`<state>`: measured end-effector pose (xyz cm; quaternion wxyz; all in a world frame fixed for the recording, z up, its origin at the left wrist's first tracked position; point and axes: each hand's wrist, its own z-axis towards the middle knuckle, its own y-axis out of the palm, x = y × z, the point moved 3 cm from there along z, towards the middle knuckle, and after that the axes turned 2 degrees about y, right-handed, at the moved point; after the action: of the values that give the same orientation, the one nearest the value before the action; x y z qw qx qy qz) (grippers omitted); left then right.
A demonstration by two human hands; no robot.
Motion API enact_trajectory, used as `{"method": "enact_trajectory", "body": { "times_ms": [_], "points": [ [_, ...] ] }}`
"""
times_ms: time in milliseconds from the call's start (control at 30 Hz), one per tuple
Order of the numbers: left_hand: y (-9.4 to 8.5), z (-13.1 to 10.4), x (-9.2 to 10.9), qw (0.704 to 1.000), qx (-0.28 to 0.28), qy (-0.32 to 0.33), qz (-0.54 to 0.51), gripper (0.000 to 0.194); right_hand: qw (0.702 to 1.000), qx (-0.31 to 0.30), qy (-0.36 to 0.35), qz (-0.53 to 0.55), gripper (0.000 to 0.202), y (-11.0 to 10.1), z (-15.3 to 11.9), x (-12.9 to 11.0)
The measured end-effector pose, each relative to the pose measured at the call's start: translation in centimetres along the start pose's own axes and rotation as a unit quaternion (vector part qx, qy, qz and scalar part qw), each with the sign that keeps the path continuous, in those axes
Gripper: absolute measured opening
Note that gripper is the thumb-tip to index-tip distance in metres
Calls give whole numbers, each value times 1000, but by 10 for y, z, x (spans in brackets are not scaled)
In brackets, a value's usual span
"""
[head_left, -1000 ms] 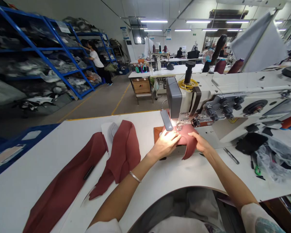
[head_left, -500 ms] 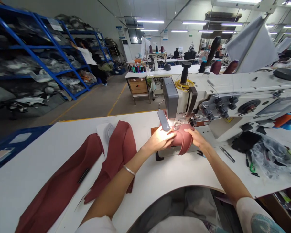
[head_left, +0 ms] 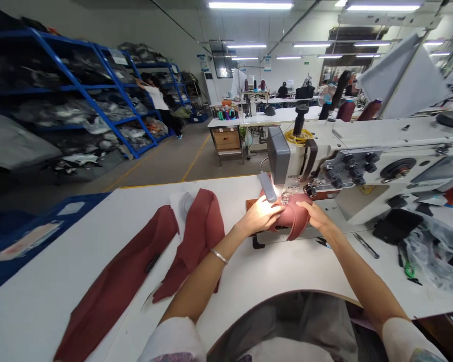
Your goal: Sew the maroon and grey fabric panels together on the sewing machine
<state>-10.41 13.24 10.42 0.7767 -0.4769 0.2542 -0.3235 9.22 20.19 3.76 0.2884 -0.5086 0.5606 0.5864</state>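
Observation:
A dark red fabric piece (head_left: 296, 221) lies under the presser foot of a white sewing machine (head_left: 366, 141), lit by the machine's lamp. My left hand (head_left: 263, 215) presses on its left side, close to the needle, fingers together on the cloth. On the right, my right hand (head_left: 314, 215) grips the cloth's edge between thumb and fingers. The curved front flap of the fabric hangs over the machine bed's near edge. Left of my left arm lie two more dark red fabric pieces, one folded (head_left: 202, 226) and one long (head_left: 124, 281).
Tweezers (head_left: 366, 245), small blue-handled snips (head_left: 322, 242) and a clear plastic bag (head_left: 434, 251) lie on the right of the white table (head_left: 241, 301). A blue crate (head_left: 71, 211) stands at the left. Behind, a person (head_left: 158, 100) reaches into blue shelves (head_left: 79, 85).
The whole view has shifted, so things appear further right and slightly lower. Both hands keep their hold on the fabric at the needle, with little visible change.

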Motion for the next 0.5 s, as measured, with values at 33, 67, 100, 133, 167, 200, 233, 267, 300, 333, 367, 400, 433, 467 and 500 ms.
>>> {"method": "enact_trajectory", "body": {
  "times_ms": [33,67,100,133,167,200,233,267,300,333,367,400,433,467,500],
  "points": [
    [0,0,2,1000,-3,0,0,32,1000,9,0,-1,31,-1,0,1],
    [1,-1,4,1000,-6,0,1,32,1000,18,-1,-3,31,-3,0,3],
    [1,-1,5,1000,-7,0,3,32,1000,30,-3,-5,32,-5,0,5],
    [2,-2,7,1000,-8,2,6,32,999,38,0,-8,33,-6,0,7],
    [3,-2,7,1000,-6,4,10,32,999,43,5,-13,33,-7,1,9],
    [4,-3,7,1000,-3,6,14,32,999,48,4,-19,32,-9,2,10],
    [6,-4,7,1000,0,9,19,33,999,44,5,-24,32,-10,3,11],
    [7,-4,6,1000,4,12,22,33,999,41,6,-30,30,-11,4,12],
    [7,-5,5,1000,8,14,26,32,999,34,8,-35,29,-11,5,13],
    [8,-5,5,999,13,16,28,32,999,27,12,-40,29,-12,6,14],
    [9,-5,6,999,17,16,29,31,999,25,14,-44,29,-13,7,14],
    [11,-5,8,999,21,11,30,30,999,21,16,-46,31,-14,7,15],
    [13,-4,10,999,27,1,31,30,999,17,17,-46,32,-15,8,15],
    [16,-3,14,999,36,-16,34,33,999,17,20,-45,33,-15,8,16],
    [21,-1,19,997,47,-40,39,40,999,16,25,-44,35,-15,7,17]
  ]
}}
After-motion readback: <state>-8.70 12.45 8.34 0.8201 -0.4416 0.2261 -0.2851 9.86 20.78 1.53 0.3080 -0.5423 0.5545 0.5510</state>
